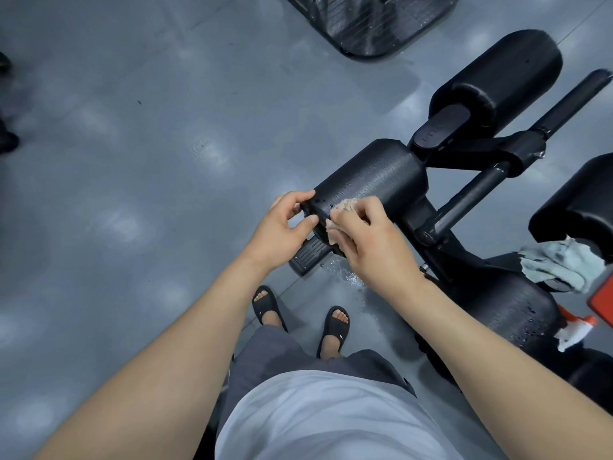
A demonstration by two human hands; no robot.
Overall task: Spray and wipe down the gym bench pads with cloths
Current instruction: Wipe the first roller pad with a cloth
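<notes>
A black roller pad (374, 179), beaded with droplets, sticks out from the bench frame toward me. My left hand (282, 227) grips the pad's near end between thumb and fingers. My right hand (368, 237) holds a small beige cloth (345, 205) and presses it onto the pad beside the left hand. A second, light green cloth (560, 263) lies crumpled on the frame at the right. Part of a white and orange spray bottle (575, 328) shows at the right edge, below that cloth.
More black pads stand at the upper right (501, 78), the right edge (580, 207) and lower right (510, 310). A metal bar (471, 197) joins them. Water spots (348, 273) lie on the grey floor near my sandalled feet (335, 327). A black machine base (371, 21) sits at the top.
</notes>
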